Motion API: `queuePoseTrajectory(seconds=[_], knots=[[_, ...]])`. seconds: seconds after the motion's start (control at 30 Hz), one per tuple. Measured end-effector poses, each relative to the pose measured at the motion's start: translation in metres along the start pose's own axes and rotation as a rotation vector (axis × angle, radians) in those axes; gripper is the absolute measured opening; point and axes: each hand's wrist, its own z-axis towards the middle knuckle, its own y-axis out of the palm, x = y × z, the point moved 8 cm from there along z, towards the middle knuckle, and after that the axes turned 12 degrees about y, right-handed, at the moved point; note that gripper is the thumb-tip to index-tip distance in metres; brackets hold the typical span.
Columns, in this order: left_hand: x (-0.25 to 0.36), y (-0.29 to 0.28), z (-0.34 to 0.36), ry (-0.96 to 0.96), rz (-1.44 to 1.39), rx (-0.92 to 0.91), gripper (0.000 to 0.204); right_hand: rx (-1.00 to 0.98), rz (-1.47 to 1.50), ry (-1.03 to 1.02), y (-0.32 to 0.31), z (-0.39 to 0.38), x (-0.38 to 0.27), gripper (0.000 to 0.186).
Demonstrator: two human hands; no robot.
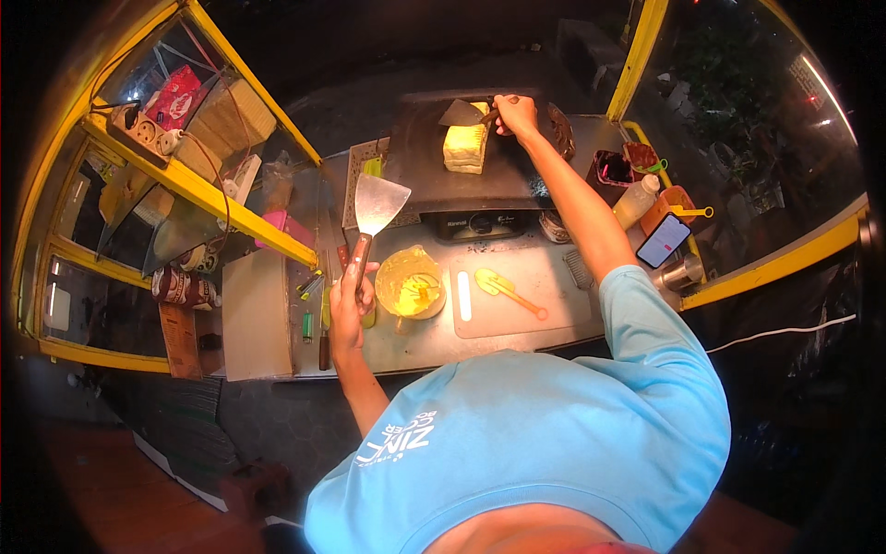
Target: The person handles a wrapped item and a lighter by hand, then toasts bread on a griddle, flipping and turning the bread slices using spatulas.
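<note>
My left hand [353, 297] is closed round the wooden handle of a wide metal spatula [382, 203], its blade raised over the counter. My right arm reaches far forward across a dark griddle [420, 180]. In my right hand [517, 115] is the handle of a second, darker spatula [461, 114], its blade at the top of a pale yellow block of bread [464, 150] on the griddle. Whether that blade touches the bread I cannot tell. Just right of my left hand stands a tub [395, 305] with yellow spread inside.
A pale cutting board [572, 312] carries an orange-handled spreader [512, 294]. Along the right edge are a phone [663, 240], a squeeze bottle [637, 201] and a metal cup [681, 272]. A yellow frame [212, 217] with glass panels borders the left; a knife [324, 351] lies near it.
</note>
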Motion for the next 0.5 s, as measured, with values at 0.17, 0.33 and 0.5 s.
queuePoseTrajectory(seconds=[0.17, 0.33, 0.5], knots=[[-0.009, 0.005, 0.004, -0.005, -0.001, -0.024, 0.046, 0.014, -0.009, 0.007, 0.006, -0.005, 0.002, 0.023], [-0.008, 0.016, 0.008, -0.01, -0.009, -0.053, 0.046, -0.02, 0.021, -0.032, 0.004, -0.009, 0.002, 0.023], [-0.007, 0.022, 0.013, -0.012, -0.015, -0.08, 0.048, -0.131, -0.059, -0.201, 0.008, -0.033, -0.037, 0.017]])
